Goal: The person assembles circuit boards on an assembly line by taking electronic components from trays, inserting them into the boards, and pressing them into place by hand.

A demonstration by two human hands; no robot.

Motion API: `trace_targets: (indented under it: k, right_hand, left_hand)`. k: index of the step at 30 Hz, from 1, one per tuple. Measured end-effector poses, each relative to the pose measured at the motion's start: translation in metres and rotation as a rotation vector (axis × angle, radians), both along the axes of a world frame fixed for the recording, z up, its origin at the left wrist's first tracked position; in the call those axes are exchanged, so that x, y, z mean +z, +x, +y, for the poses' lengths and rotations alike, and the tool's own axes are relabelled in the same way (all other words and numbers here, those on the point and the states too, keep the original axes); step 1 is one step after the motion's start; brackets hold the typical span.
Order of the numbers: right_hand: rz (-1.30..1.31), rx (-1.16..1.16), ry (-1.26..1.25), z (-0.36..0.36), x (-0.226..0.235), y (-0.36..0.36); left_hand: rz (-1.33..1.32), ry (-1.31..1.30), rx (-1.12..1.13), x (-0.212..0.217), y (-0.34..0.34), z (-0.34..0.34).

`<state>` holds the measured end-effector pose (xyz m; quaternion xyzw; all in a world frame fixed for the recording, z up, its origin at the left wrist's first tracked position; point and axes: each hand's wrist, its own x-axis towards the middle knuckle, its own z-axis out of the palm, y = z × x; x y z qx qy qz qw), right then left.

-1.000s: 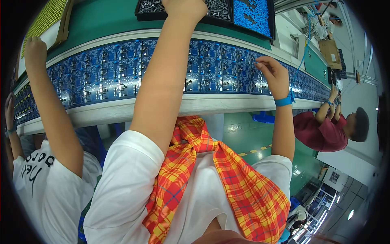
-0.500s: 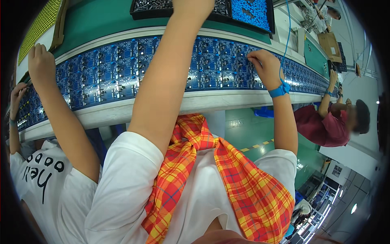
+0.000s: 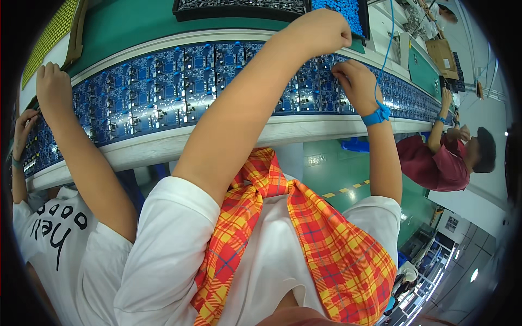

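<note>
My left hand (image 3: 322,31) is over the far edge of the board line, in front of the bin of small blue parts (image 3: 345,15). Its fingers are curled closed, and what they may hold is hidden. Farther right, my right hand (image 3: 356,81) hovers close over a blue circuit board (image 3: 309,89), thumb and forefinger drawn together in a pinch. Anything between those fingertips is too small to make out. A blue wrist strap (image 3: 376,116) with a cord circles my right wrist. Rows of blue circuit boards (image 3: 142,89) dotted with small components run along the line.
A black tray (image 3: 228,17) holds grey cylindrical parts behind the line. At far left, a co-worker's hand (image 3: 54,89) rests near a box of yellow pieces (image 3: 50,38). Another co-worker in dark red (image 3: 435,163) is at the right. A pale rail (image 3: 152,142) borders the near side.
My left hand has come down and right from the grey parts tray to in front of the blue parts. My right hand stays nearly in place, still pinched.
</note>
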<state>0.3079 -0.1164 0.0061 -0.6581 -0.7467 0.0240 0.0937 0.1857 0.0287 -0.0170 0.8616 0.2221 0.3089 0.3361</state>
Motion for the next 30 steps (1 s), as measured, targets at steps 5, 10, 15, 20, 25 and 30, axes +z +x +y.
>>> trace_targets:
  k: [5, 10, 15, 20, 25, 30]
  right_hand:
    - [0.024, -0.081, -0.166, 0.000, 0.019, -0.001]
    - [0.158, -0.166, -0.083, 0.020, 0.038, 0.032]
    - [0.238, -0.151, 0.168, 0.074, 0.015, 0.061]
    - [0.289, -0.097, 0.180, 0.128, -0.017, 0.047]
    - [0.547, -0.220, 0.030, 0.134, -0.027, 0.059]
    - [0.657, -0.178, 0.159, 0.129, -0.035, 0.062]
  left_hand:
    - [-0.052, -0.183, -0.236, 0.005, -0.021, 0.017]
    - [-0.056, -0.211, -0.312, 0.018, -0.029, 0.014]
    - [0.056, 0.005, -0.267, 0.002, -0.010, 0.006]
    - [0.176, -0.039, -0.362, 0.012, -0.019, -0.010]
    - [0.519, 0.118, -0.389, 0.029, -0.014, -0.041]
    - [0.572, 0.215, -0.363, 0.026, -0.016, -0.045]
